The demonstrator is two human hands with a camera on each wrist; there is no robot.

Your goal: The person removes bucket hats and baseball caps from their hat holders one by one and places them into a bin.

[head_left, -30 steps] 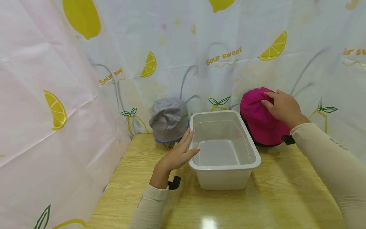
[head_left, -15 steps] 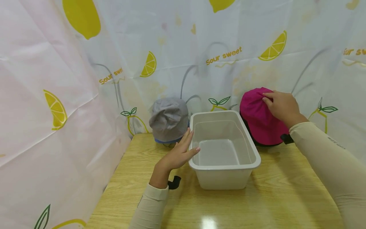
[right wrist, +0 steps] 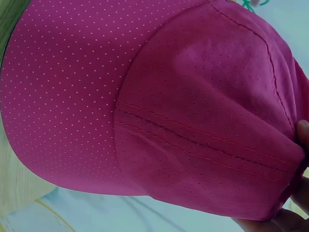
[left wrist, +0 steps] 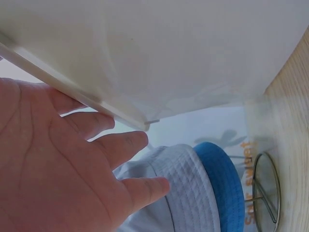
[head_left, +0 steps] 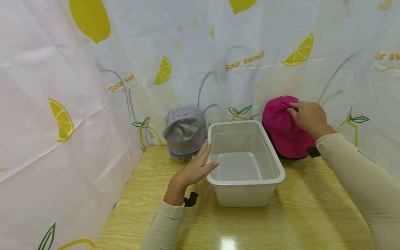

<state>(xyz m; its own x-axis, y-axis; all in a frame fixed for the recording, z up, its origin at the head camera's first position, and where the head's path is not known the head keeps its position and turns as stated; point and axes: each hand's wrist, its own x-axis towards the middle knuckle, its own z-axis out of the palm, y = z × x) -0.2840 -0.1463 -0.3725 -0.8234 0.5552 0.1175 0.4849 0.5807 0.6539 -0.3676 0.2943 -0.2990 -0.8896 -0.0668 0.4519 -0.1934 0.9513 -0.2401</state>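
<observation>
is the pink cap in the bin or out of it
Out. The head view shows the pink cap beside the bin, on its right, its crown pinched by the right hand; the bin's floor shows bare.

Pictured at the table: one bucket hat, one cap, one bin, one visible wire stand, two hands.

The bench has a yellowish wood-grain surface. A white printed sheet forms the rear wall; a pinkish-white sheet forms the left wall. Printed markings: lemons, lemon slices and "Sour sweet" lettering. A bright light reflection lies on the bench.
</observation>
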